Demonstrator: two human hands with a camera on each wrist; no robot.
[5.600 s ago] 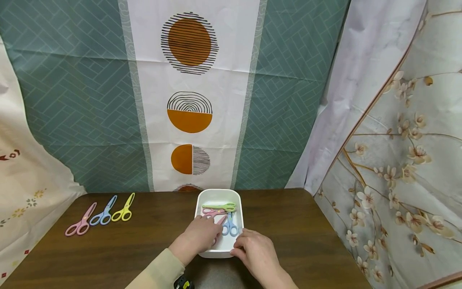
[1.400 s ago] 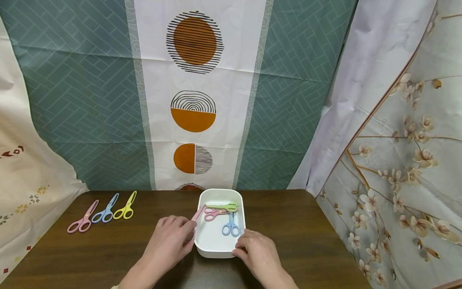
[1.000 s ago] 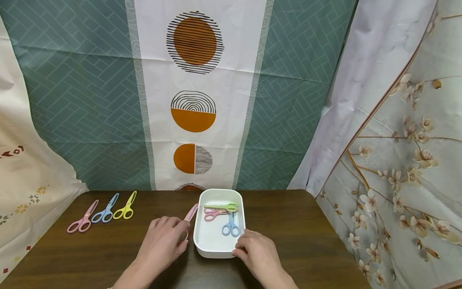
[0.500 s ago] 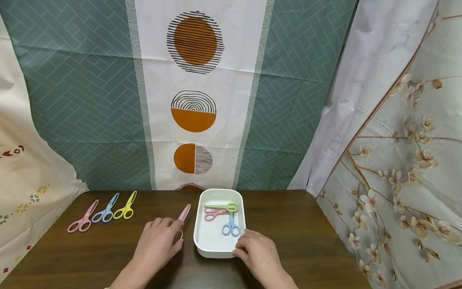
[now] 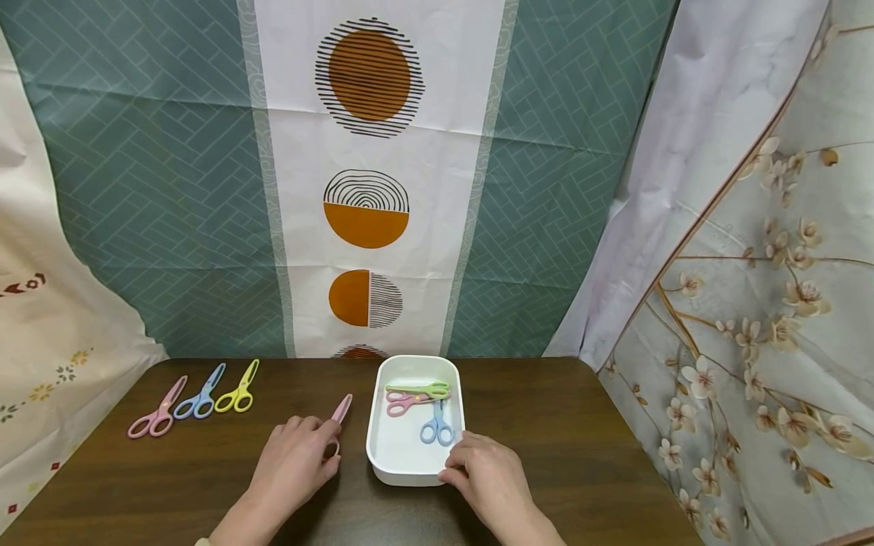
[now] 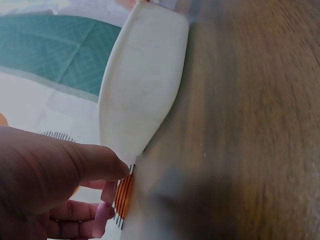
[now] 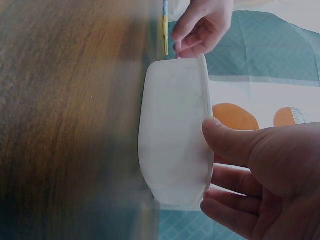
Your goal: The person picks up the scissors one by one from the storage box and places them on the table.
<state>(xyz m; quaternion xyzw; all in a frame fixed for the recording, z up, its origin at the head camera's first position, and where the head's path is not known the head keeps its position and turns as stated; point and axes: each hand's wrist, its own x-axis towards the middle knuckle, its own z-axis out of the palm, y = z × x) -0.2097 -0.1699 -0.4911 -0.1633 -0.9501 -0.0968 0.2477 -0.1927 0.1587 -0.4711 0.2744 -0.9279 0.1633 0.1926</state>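
Left hand (image 5: pixel 291 457) pinching pink plastic loop-handled scissors (image 5: pixel 342 408), right hand (image 5: pixel 486 472) clamped on a white oblong plastic tray (image 5: pixel 406 480), best carry the scissors level, tips facing the brown wood-grain worktop's (image 5: pixel 567 425) back edge

left of lower centre the scissors (image 5: pixel 342 408) are pink, the tray (image 5: pixel 404 479) beside them white, the table (image 5: pixel 560 440) brown wood-grain. above, a teal herringbone curtain (image 5: pixel 150 189) flanks a white panel (image 5: pixel 440 220) bearing orange circles (image 5: pixel 369 75) and black stripes; at right, a pale cloth (image 5: pixel 744 364) carries beige flowers.
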